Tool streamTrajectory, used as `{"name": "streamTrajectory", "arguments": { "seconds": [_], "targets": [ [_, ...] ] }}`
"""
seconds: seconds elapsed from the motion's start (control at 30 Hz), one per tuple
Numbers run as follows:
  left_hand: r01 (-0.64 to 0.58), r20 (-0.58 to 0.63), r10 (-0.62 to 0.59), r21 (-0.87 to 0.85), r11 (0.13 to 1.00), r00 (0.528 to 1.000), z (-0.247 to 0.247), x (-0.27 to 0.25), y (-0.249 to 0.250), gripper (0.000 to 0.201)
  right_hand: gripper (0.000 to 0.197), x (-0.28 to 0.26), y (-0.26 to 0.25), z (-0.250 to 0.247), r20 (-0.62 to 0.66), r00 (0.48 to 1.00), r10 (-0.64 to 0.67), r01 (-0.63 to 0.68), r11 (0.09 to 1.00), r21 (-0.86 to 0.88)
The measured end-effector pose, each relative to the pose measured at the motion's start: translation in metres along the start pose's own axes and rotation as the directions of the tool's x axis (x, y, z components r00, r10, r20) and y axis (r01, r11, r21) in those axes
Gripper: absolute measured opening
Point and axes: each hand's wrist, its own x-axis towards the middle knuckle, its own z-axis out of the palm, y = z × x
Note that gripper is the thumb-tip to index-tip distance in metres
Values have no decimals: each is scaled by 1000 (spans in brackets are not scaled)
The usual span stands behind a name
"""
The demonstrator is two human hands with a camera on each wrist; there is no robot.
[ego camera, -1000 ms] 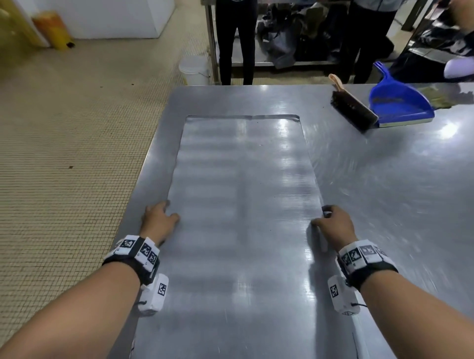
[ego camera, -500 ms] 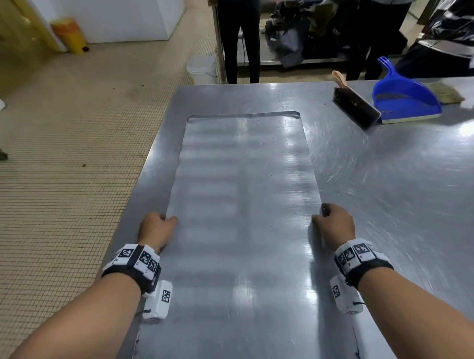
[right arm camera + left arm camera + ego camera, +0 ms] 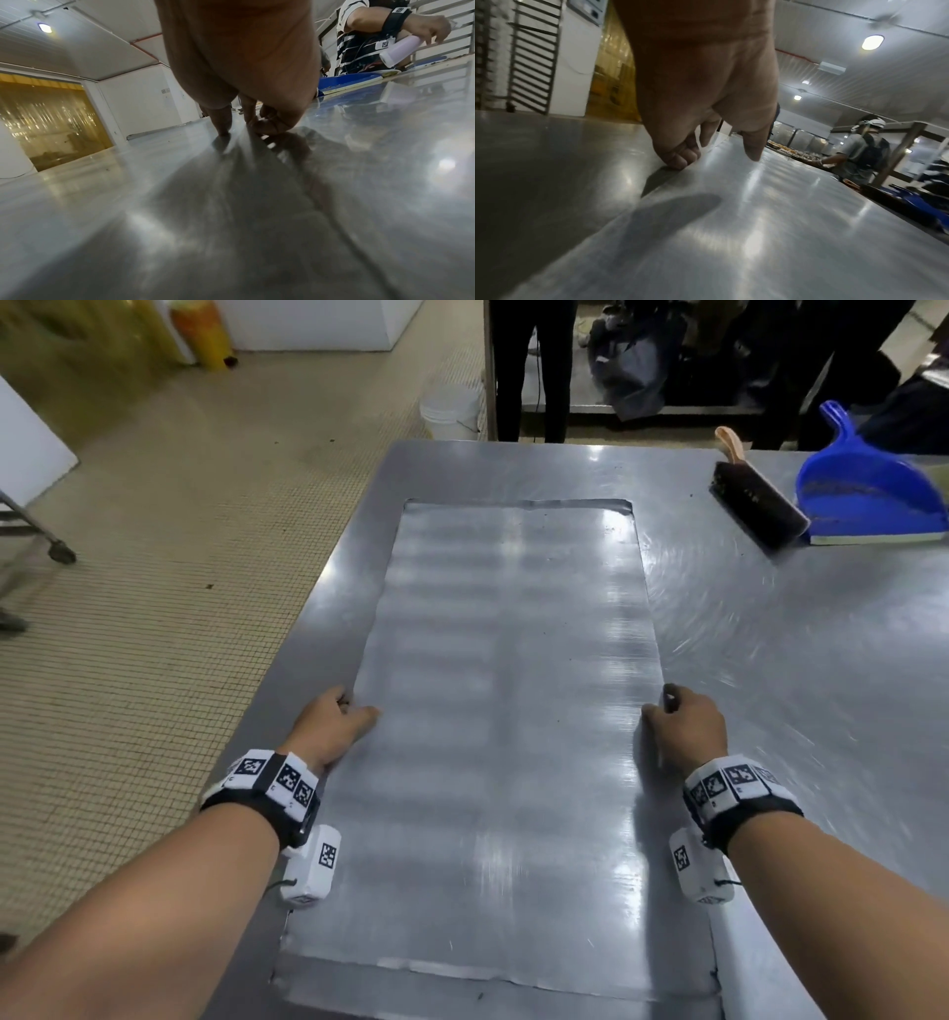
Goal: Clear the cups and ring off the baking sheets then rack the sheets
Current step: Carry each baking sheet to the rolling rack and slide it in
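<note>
Head view: hands (image 3: 334,719) (image 3: 685,724) grip baking sheet (image 3: 508,711) edges.

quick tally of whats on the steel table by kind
baking sheet: 1, gripped at its long edges by the left hand and right hand
hand brush: 1
blue dustpan: 1
total: 3

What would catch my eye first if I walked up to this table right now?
A long bare baking sheet lies flat on the steel table, with the left hand and right hand curled on its two long edges. At the far right corner, a blue dustpan sits beside a black brush.
</note>
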Motion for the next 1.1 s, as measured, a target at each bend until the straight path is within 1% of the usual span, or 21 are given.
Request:
{"name": "streamTrajectory", "arguments": {
  "seconds": [0.07,0.1,0.13,0.2,0.23,0.3,0.4,0.47,0.53,0.6,0.67,0.73,0.8,0.87,0.93,1.0,1.1],
  "targets": [
    [-48,53,43,95,994,998,1,-10,-3,67,20,-1,1,-1,21,1000,4,-3,1000,-24],
    [-72,81,59,168,983,995,1,-15,-5,77,20,-4,1,0,29,1000,9,-8,999,-41],
    [-99,107,74,252,963,992,1,-19,-8,80,21,-9,0,1,35,999,13,-11,998,-69],
    [-176,142,125,441,880,982,4,-33,-13,76,27,-27,-4,4,51,999,14,-6,988,-153],
    [-215,159,154,510,833,975,8,-42,-16,73,31,-38,-6,6,57,998,3,8,981,-193],
    [-280,175,218,574,769,960,15,-63,-23,65,36,-65,-7,11,67,997,-44,60,965,-254],
    [-378,248,286,577,724,926,26,-97,-34,51,31,-109,-4,21,108,987,-121,147,949,-280],
    [-422,299,302,545,724,905,30,-121,-43,44,26,-137,-2,26,165,972,-169,205,951,-233],
    [-457,344,314,505,733,885,30,-146,-54,40,22,-167,-2,30,245,945,-216,261,950,-173],
    [-480,390,313,476,737,866,27,-169,-68,46,16,-197,0,35,290,922,-256,310,937,-158],
    [-499,436,308,442,745,846,23,-189,-81,56,14,-225,4,37,295,916,-272,328,931,-160],
    [-512,459,309,429,744,833,18,-206,-92,55,22,-250,8,37,296,907,-299,358,918,-170],
    [-515,460,312,426,744,832,15,-221,-102,60,44,-271,13,37,308,900,-308,383,896,-224],
    [-500,439,311,427,753,843,14,-233,-110,71,64,-289,19,36,337,889,-310,412,863,-293],
    [-485,401,321,425,764,858,15,-242,-116,71,70,-303,25,36,358,882,-307,426,844,-326],
    [-487,361,355,398,778,862,17,-247,-119,60,62,-310,29,37,342,884,-317,430,840,-331],
    [-500,315,401,372,782,860,22,-255,-124,39,37,-317,32,41,289,901,-322,409,855,-320]
  ]
}}
